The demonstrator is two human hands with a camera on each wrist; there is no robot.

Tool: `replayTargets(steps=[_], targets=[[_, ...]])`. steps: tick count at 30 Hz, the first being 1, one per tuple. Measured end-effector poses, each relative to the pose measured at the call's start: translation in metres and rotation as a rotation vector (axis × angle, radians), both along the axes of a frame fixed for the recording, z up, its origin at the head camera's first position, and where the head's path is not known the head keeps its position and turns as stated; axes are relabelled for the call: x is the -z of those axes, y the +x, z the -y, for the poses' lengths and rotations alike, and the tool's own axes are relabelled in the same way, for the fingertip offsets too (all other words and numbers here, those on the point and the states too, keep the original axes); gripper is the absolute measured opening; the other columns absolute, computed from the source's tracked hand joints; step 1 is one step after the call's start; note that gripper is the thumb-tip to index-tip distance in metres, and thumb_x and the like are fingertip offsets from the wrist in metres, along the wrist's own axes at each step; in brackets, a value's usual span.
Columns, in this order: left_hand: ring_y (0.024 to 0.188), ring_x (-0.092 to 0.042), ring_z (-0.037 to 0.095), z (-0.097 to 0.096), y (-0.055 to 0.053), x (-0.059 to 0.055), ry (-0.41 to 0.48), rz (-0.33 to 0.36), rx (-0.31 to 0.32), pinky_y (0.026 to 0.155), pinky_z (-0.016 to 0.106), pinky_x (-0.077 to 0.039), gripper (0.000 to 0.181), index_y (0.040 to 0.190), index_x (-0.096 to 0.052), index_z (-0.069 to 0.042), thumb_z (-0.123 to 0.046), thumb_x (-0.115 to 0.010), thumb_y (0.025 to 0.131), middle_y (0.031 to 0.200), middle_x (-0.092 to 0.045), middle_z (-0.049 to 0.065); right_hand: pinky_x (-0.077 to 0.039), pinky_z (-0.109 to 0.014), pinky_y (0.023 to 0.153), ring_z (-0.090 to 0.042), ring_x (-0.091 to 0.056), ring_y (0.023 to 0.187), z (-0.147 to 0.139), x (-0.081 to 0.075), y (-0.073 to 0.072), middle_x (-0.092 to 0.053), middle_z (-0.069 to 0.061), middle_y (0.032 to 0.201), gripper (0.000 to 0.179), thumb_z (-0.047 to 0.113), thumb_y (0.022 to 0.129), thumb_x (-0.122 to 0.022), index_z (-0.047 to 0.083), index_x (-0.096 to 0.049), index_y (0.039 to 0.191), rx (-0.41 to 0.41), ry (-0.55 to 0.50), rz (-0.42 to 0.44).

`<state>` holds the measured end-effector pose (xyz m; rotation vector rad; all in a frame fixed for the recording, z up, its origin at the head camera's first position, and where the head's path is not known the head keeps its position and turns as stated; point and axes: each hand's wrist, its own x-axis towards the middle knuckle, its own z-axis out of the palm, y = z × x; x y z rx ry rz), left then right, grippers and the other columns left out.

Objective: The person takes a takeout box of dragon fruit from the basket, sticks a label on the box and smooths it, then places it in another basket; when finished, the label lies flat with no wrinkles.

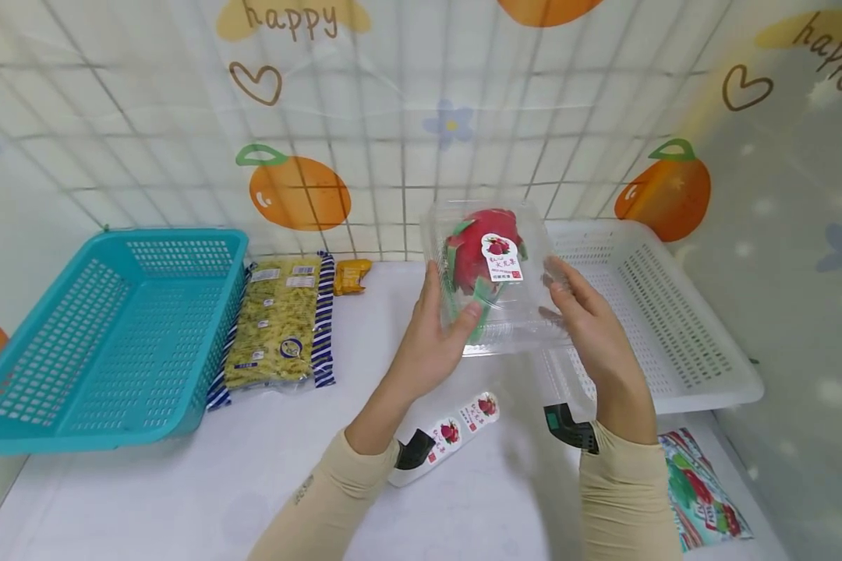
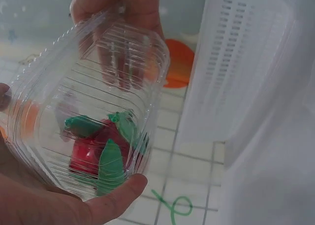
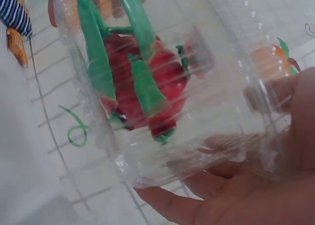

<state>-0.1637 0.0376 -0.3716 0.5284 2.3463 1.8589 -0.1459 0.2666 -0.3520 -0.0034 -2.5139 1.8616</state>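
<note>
A clear plastic clamshell box (image 1: 533, 234) is held up above the table, a red dragon fruit (image 1: 472, 253) with green scales inside it. On its top face shows a white sticker (image 1: 505, 269) printed with dragon fruit. My left hand (image 1: 431, 343) grips the box's near left side, thumb (image 2: 123, 193) along the wall. From the right, my right hand (image 1: 599, 335) holds the opposite side, with some fingers (image 3: 172, 205) seen through the plastic. Below the box, a strip of matching stickers (image 1: 449, 436) lies on the white table (image 1: 309, 475), partly hidden by the left wrist.
At the left stands a turquoise basket (image 1: 112, 343). Beside it lie a yellow-green bag with striped edges (image 1: 274, 323) and a small orange packet (image 1: 352, 276). A white basket (image 1: 659, 312) stands at the right, with a colourful packet (image 1: 705, 491) in front. A patterned curtain (image 1: 393, 109) hangs behind.
</note>
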Motion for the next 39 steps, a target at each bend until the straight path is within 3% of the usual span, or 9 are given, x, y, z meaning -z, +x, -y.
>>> replayTargets(steps=[11, 19, 31, 35, 39], targets=[[0.160, 0.000, 0.018, -0.021, 0.006, 0.001, -0.074, -0.023, 0.066, 0.127, 0.055, -0.016, 0.095, 0.164, 0.009, -0.017, -0.048, -0.055, 0.101, 0.173, 0.007, -0.006, -0.031, -0.065, 0.118, -0.037, -0.033, 0.151, -0.031, -0.009, 0.011, -0.026, -0.008, 0.170, 0.057, 0.038, 0.111, -0.038, 0.022, -0.024, 0.164, -0.018, 0.093, -0.018], [0.160, -0.001, 0.019, -0.031, 0.011, -0.002, -0.115, -0.021, 0.116, 0.127, 0.058, -0.016, 0.101, 0.164, 0.010, -0.020, -0.054, -0.058, 0.099, 0.173, 0.006, -0.005, -0.024, -0.071, 0.118, -0.047, -0.035, 0.148, -0.049, -0.011, 0.019, -0.021, -0.011, 0.171, 0.058, 0.039, 0.111, -0.037, 0.026, -0.021, 0.165, 0.000, 0.100, 0.018], [0.161, -0.002, 0.019, -0.045, 0.011, 0.001, -0.144, -0.042, 0.186, 0.125, 0.058, -0.022, 0.108, 0.164, 0.011, -0.019, -0.054, -0.065, 0.095, 0.173, 0.007, -0.005, -0.018, -0.072, 0.119, -0.052, -0.033, 0.146, -0.075, -0.009, 0.025, -0.017, -0.009, 0.172, 0.057, 0.041, 0.111, -0.036, 0.031, -0.018, 0.164, -0.002, 0.117, 0.049], [0.160, 0.000, 0.016, -0.052, 0.013, 0.002, -0.149, -0.023, 0.210, 0.126, 0.054, -0.021, 0.111, 0.164, 0.011, -0.021, -0.056, -0.067, 0.094, 0.173, 0.008, -0.008, -0.025, -0.061, 0.123, -0.047, -0.038, 0.146, -0.087, -0.007, 0.026, -0.020, -0.010, 0.171, 0.056, 0.040, 0.111, -0.034, 0.032, -0.019, 0.164, -0.005, 0.181, 0.037], [0.160, 0.000, 0.015, -0.061, 0.016, 0.002, -0.163, 0.000, 0.231, 0.128, 0.053, -0.019, 0.112, 0.164, 0.011, -0.023, -0.060, -0.067, 0.092, 0.172, 0.009, -0.012, -0.024, -0.064, 0.122, -0.049, -0.038, 0.144, -0.100, -0.006, 0.029, -0.021, -0.014, 0.171, 0.054, 0.040, 0.111, -0.033, 0.034, -0.019, 0.164, 0.007, 0.216, 0.053]])
